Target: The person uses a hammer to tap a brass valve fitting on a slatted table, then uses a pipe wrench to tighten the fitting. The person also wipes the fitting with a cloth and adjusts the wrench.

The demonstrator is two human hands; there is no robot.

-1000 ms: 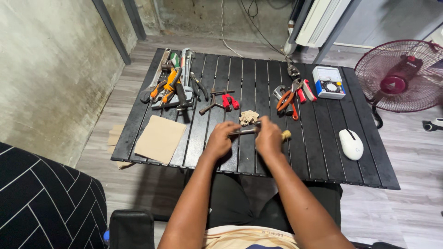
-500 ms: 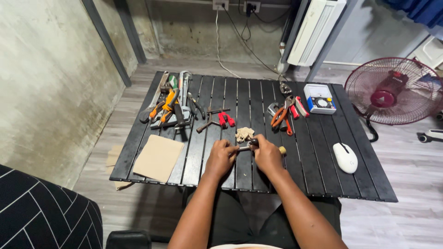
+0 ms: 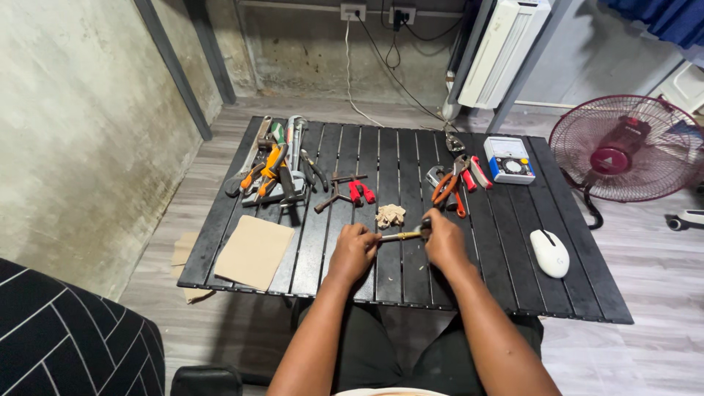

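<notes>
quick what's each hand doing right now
Left hand: closed on one end of a slim yellowish tool.
Right hand: closed on the tool's other, dark end.

A black slatted desk (image 3: 506, 286) fills the middle of the frame. At its upper left lies a heap of tools (image 3: 275, 170). A tan card (image 3: 254, 251) lies at the lower left. Red pliers (image 3: 359, 191) and a rag (image 3: 390, 215) lie in the middle. More pliers (image 3: 455, 183), a meter (image 3: 510, 159) and a white mouse (image 3: 549, 253) lie on the right.
</notes>
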